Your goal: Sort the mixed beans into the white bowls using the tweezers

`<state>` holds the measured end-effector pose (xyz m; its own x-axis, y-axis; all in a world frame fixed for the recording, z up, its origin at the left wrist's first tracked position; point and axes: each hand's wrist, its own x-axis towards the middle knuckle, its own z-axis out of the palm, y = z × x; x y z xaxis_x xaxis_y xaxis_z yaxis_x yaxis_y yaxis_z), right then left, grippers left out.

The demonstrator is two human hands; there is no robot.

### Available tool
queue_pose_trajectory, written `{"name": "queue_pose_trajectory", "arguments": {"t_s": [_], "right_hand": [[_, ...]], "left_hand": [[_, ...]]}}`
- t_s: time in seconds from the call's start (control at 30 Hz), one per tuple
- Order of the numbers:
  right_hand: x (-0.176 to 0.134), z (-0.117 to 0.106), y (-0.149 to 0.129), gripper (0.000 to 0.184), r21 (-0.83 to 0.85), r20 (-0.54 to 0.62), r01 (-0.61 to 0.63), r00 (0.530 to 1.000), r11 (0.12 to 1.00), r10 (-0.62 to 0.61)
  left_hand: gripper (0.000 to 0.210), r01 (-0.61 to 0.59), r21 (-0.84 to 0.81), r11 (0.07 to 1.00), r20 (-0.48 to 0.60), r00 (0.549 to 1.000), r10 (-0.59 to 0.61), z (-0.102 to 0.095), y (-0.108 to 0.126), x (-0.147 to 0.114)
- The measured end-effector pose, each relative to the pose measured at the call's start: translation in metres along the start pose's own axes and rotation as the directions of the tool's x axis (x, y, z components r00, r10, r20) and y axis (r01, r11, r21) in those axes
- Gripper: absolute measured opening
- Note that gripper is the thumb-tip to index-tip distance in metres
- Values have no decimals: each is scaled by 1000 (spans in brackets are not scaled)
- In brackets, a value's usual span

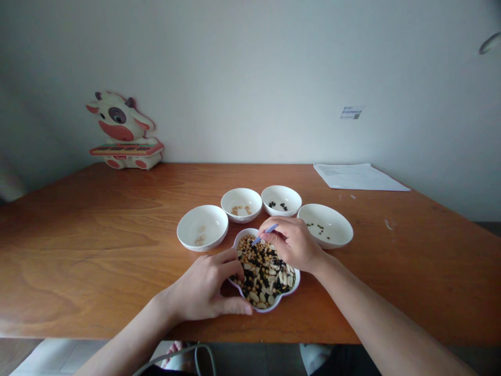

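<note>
A white, lobed dish (291,290) full of mixed peanuts, dark beans and yellow soybeans sits near the table's front edge. My left hand (209,284) grips its left side, fingers over the rim and thumb at the front. Above the far side of the dish, my right hand (293,241) pinches small light-purple tweezers (269,230). Their tips point down into the beans; whether they hold one I cannot tell. Behind the dish stand white bowls: one with a few peanuts (186,225), one with soybeans (230,201), one with black beans (281,193), one with small green beans (338,225).
The wooden table (97,250) meets a pale wall at the back. A cow-shaped toy keyboard (125,150) stands at the back left. Papers (360,176) lie at the back right. A grey cable (203,349) loops below the front edge, by my legs.
</note>
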<state>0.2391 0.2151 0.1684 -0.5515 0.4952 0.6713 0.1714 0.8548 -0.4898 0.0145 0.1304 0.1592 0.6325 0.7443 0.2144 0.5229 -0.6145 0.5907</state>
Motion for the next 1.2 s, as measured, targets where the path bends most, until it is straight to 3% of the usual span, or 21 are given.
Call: {"name": "queue_pose_trajectory", "arguments": {"t_s": [1.2], "right_hand": [[1, 0, 1, 15, -1, 19, -3, 1000, 1000, 3]], "left_hand": [[41, 3, 24, 1000, 3, 1000, -3, -1, 1, 1]]}}
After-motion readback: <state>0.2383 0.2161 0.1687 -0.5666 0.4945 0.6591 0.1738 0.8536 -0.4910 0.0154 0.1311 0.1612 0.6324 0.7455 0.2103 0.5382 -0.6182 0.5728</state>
